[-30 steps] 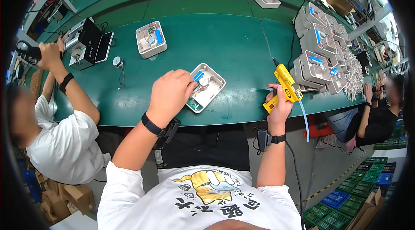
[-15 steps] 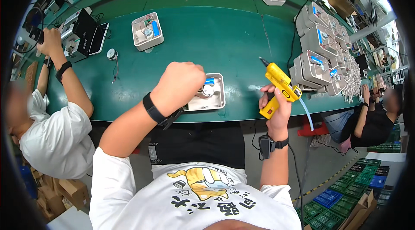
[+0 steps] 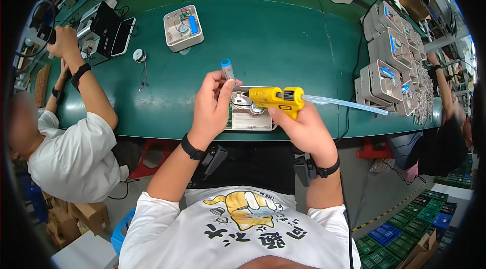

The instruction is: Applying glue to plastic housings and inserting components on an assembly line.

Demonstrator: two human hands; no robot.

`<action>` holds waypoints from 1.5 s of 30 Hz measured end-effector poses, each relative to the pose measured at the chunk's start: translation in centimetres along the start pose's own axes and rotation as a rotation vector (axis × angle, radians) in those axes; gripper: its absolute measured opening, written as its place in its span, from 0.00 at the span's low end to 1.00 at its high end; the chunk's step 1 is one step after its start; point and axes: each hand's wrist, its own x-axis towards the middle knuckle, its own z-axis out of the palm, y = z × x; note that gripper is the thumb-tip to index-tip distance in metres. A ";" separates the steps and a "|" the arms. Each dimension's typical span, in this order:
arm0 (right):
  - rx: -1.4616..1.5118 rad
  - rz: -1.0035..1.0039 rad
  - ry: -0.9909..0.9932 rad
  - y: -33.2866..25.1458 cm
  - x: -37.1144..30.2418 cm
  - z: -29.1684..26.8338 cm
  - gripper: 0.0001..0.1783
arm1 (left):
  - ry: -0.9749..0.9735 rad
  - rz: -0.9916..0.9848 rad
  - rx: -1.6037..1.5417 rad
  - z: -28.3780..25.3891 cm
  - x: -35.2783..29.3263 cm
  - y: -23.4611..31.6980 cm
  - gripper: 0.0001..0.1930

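My right hand [image 3: 307,130] grips a yellow hot glue gun [image 3: 271,98], its nozzle turned left over the housing; a long translucent glue stick [image 3: 349,105] trails out of its back. Between the fingers of my left hand [image 3: 211,104] a blue cylindrical battery [image 3: 227,69] is held up on end, at the housing's far left. Below both hands lies an open light-grey plastic housing [image 3: 251,123] near the table's front edge. A round white part and wires show inside it, partly covered by the gun and my fingers.
Another filled housing [image 3: 183,42] stands farther back, left of centre. Near it lies a round part with wires [image 3: 139,56]. Stacked housings [image 3: 379,79] fill the right side beside a pile of small pieces. A co-worker [image 3: 76,160] works at the left by a black case [image 3: 98,36].
The glue gun has swung left from upright at the right to over the housing. My left hand has lifted the blue battery out of the housing.
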 end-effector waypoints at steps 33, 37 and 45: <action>0.015 0.113 0.198 1.6 -4.4 -1.1 0.20 | -0.050 0.228 0.375 0.0 -0.1 2.2 0.10; 0.057 0.096 0.192 1.5 -4.8 -1.3 0.19 | -0.108 0.257 0.486 -0.2 0.3 3.0 0.09; 0.127 0.090 0.258 2.8 -4.6 -1.5 0.19 | -0.170 0.320 0.565 -0.3 0.5 3.0 0.09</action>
